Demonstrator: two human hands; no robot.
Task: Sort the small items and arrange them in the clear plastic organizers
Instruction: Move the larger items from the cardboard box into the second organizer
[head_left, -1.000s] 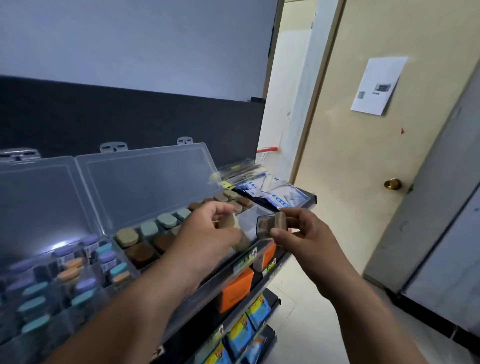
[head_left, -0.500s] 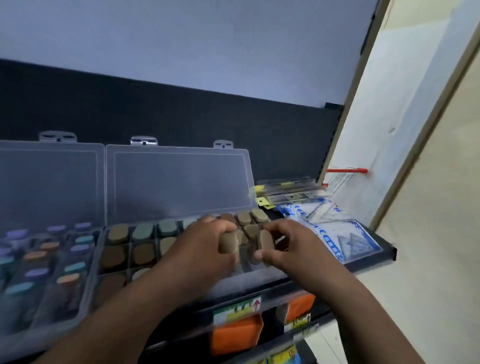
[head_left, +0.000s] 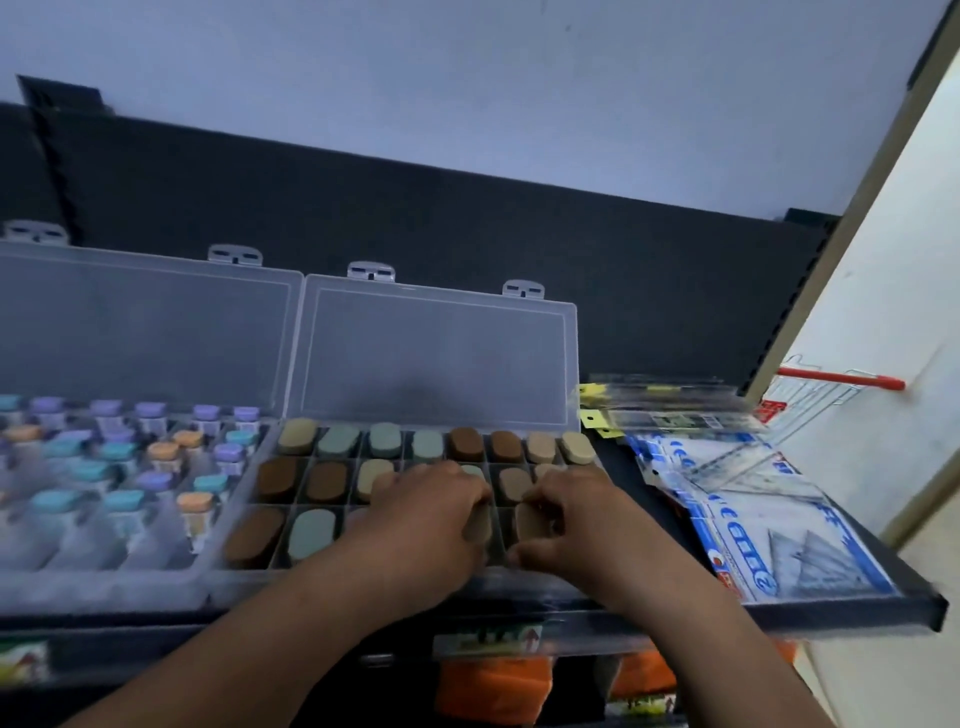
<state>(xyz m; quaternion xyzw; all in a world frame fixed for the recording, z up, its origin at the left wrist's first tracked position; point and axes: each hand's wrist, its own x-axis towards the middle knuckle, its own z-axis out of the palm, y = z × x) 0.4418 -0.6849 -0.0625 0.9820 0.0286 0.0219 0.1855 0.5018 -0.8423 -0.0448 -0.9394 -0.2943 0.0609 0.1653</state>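
Black shelf (head_left: 779, 605) is loaded with two clear organizers, both lids stood open. Left organizer (head_left: 145, 332) is filled with pastel-capped vials (head_left: 119, 452). Right organizer (head_left: 441, 358) is gridded, with oval pieces (head_left: 337, 441) in brown, tan and grey-green seated one per cell. Blue-white packets (head_left: 769, 525) are stacked just right of it. A tan oval (head_left: 478, 522) is gripped in the curled left hand (head_left: 431, 514). A second tan oval (head_left: 530, 522) is pinched by the right hand (head_left: 576, 519). Both are held at the front row, right of centre.

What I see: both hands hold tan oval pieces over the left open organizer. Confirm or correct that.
Wrong organizer. The head view shows the left hand and right hand holding tan oval pieces over the right open organizer.
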